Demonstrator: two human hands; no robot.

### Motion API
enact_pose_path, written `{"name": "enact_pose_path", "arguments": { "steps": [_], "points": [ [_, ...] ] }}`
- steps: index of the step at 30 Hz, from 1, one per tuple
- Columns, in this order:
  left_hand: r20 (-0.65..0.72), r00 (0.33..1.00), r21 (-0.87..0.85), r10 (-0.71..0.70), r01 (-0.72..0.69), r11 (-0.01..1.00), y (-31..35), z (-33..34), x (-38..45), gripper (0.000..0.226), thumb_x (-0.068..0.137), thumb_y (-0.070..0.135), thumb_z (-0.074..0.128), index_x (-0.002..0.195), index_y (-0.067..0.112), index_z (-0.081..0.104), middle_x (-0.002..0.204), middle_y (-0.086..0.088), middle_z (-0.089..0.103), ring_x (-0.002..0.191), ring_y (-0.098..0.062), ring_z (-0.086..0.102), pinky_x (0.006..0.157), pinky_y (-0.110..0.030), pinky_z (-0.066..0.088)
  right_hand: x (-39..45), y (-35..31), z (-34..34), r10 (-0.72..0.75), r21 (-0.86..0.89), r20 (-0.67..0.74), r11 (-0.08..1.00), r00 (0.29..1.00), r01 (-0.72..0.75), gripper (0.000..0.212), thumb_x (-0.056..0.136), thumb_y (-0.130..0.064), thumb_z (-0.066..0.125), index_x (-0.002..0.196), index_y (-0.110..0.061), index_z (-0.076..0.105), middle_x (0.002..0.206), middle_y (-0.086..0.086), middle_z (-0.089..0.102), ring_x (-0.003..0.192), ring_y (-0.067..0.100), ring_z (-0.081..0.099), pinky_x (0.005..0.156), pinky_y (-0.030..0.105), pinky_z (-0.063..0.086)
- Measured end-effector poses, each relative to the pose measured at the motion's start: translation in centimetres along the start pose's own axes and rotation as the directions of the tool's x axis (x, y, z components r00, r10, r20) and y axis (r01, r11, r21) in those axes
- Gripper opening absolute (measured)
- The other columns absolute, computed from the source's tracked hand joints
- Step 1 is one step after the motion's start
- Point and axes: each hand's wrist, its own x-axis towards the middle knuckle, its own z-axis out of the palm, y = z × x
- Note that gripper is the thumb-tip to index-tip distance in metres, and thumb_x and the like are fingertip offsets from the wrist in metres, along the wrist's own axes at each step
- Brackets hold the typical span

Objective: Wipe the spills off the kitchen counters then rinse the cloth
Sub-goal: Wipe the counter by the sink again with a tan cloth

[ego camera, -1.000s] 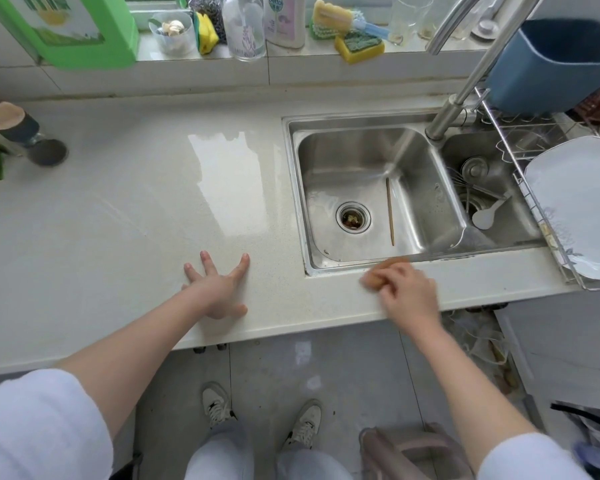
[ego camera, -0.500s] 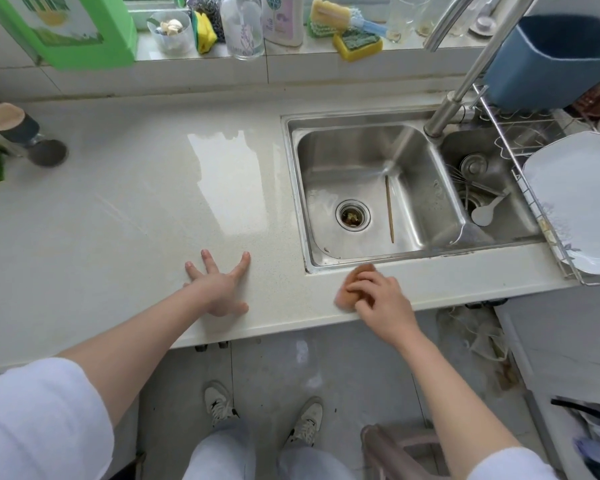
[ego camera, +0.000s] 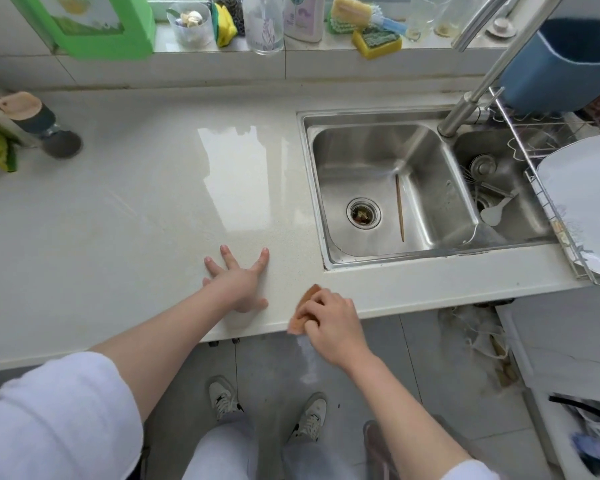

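My right hand [ego camera: 329, 322] grips an orange-brown cloth [ego camera: 303, 311] at the front edge of the pale stone counter [ego camera: 118, 216], just left of the sink's near corner. Most of the cloth is hidden under my fingers. My left hand [ego camera: 241, 282] lies flat on the counter with fingers spread, a short gap to the left of the cloth. The steel double sink [ego camera: 385, 188] is behind and to the right, with a chopstick [ego camera: 399, 207] in the left basin. The tap [ego camera: 478, 84] rises at the back between the basins.
A wet sheen [ego camera: 243, 181] shines on the counter left of the sink. A wire dish rack with a white plate [ego camera: 582, 199] stands at the right. Bottles, sponges [ego camera: 376, 43] and a green container [ego camera: 94, 22] line the back ledge. A brush stand [ego camera: 32, 123] stands at far left.
My right hand has slid the cloth leftward and toward me along the front strip of counter, from below the sink to its left corner. My left hand has stayed put.
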Motion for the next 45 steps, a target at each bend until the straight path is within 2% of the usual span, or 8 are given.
{"name": "enact_pose_path", "arguments": {
  "steps": [9,18,21,26,34,36,40,45],
  "points": [
    [-0.083,0.984,0.053,0.16,-0.156,0.986,-4.8,-1.0,0.6,0.068,0.102,0.042,0.04,0.157,0.038,0.001,0.164,-0.021,-0.006,0.143,-0.054,0.018,0.109,-0.055,0.038,-1.6,8.9,-6.7,0.501,0.037,-0.282,0.858,0.818,-0.513,0.016,0.082,-0.022,0.054,0.09,-0.033,0.062,0.108,-0.003,0.046,0.106,0.025,0.053,0.079,0.034,0.044],
    [-0.119,0.956,0.194,0.267,-0.242,0.951,-6.8,-2.9,-0.1,0.071,0.095,0.012,0.039,0.158,0.03,0.013,0.163,-0.011,0.02,0.125,-0.032,0.054,0.087,-0.038,0.051,2.5,-11.2,6.4,0.128,0.195,-0.062,0.974,0.99,-0.113,0.031,0.089,-0.029,0.057,0.119,-0.034,0.062,0.113,-0.009,0.041,0.1,0.012,0.055,0.085,0.029,0.05],
    [-0.219,0.934,0.214,0.283,-0.237,0.948,-9.9,-4.0,0.2,0.059,0.102,0.029,0.039,0.156,0.036,0.016,0.158,-0.003,0.031,0.134,-0.028,0.045,0.096,-0.043,0.049,4.8,-8.9,5.1,0.047,0.158,-0.081,0.987,0.996,-0.033,0.032,0.086,-0.022,0.058,0.115,-0.033,0.065,0.117,-0.007,0.046,0.107,0.012,0.053,0.09,0.029,0.049],
    [-0.225,0.97,0.145,0.092,-0.06,0.988,-16.9,-4.4,2.3,0.084,0.092,0.059,0.052,0.153,0.05,-0.007,0.163,-0.014,-0.02,0.146,-0.054,-0.006,0.111,-0.062,0.028,5.5,-2.5,1.1,0.57,0.275,-0.364,0.821,0.736,-0.5,0.031,0.094,-0.025,0.054,0.122,-0.035,0.06,0.123,0.0,0.042,0.111,0.025,0.053,0.09,0.038,0.049],
    [-0.129,0.989,0.02,0.071,-0.069,0.997,-17.9,-4.4,3.1,0.09,0.09,0.059,0.055,0.149,0.055,-0.013,0.161,-0.014,-0.027,0.143,-0.057,-0.012,0.11,-0.067,0.025,5.5,-10.9,6.8,-0.166,0.091,-0.031,0.982,0.986,0.168,0.032,0.08,-0.031,0.062,0.111,-0.036,0.068,0.12,-0.015,0.052,0.111,0.008,0.054,0.087,0.027,0.051],
    [-0.126,0.99,-0.001,0.069,-0.07,0.998,-17.7,-4.3,3.1,0.09,0.091,0.058,0.056,0.149,0.055,-0.013,0.161,-0.014,-0.028,0.143,-0.057,-0.013,0.111,-0.068,0.023,6.6,-8.4,4.6,0.076,0.158,-0.182,0.986,0.98,-0.047,0.03,0.083,-0.026,0.063,0.11,-0.036,0.07,0.117,-0.016,0.049,0.11,0.009,0.057,0.088,0.025,0.049],
    [-0.114,0.99,-0.033,0.078,-0.082,0.996,-17.9,-4.2,3.2,0.09,0.092,0.055,0.057,0.148,0.056,-0.013,0.16,-0.013,-0.031,0.143,-0.056,-0.016,0.112,-0.069,0.02,8.8,-8.1,3.2,0.578,0.293,-0.4,0.816,0.711,-0.499,0.036,0.091,-0.029,0.057,0.127,-0.033,0.062,0.121,-0.005,0.041,0.11,0.022,0.053,0.086,0.033,0.047],
    [-0.117,0.989,-0.032,0.087,-0.091,0.995,-18.0,-4.1,3.6,0.091,0.092,0.056,0.057,0.148,0.056,-0.015,0.159,-0.013,-0.032,0.143,-0.056,-0.016,0.111,-0.068,0.02,8.0,-15.9,9.3,-0.06,0.057,-0.142,0.996,0.988,0.068,0.031,0.091,-0.05,0.056,0.12,-0.041,0.065,0.121,-0.01,0.05,0.108,0.01,0.05,0.077,0.029,0.052]
  ]
}}
